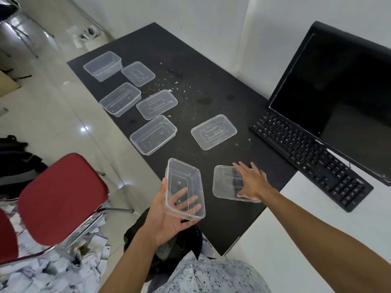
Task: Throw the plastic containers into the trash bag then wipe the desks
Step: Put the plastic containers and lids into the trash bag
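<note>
Several clear plastic containers and lids lie on the black desk (211,81). My left hand (169,216) holds one clear container (184,189) from beneath at the desk's near edge, thumb along its left side, fingers showing through its bottom. My right hand (251,180) lies with straight fingers on a clear lid (222,182) flat on the desk. Another lid (213,132) sits beyond it, and a container (153,135) to the left. A black trash bag (177,242) is on the floor below my left hand, mostly hidden.
A black monitor (342,92) and keyboard (306,159) stand on the right, partly over a white desk (296,240). Crumbs and stains dot the black desk. A red chair (61,197) stands at left over scattered paper scraps (53,271). Dark bags (14,161) lie on the tiled floor.
</note>
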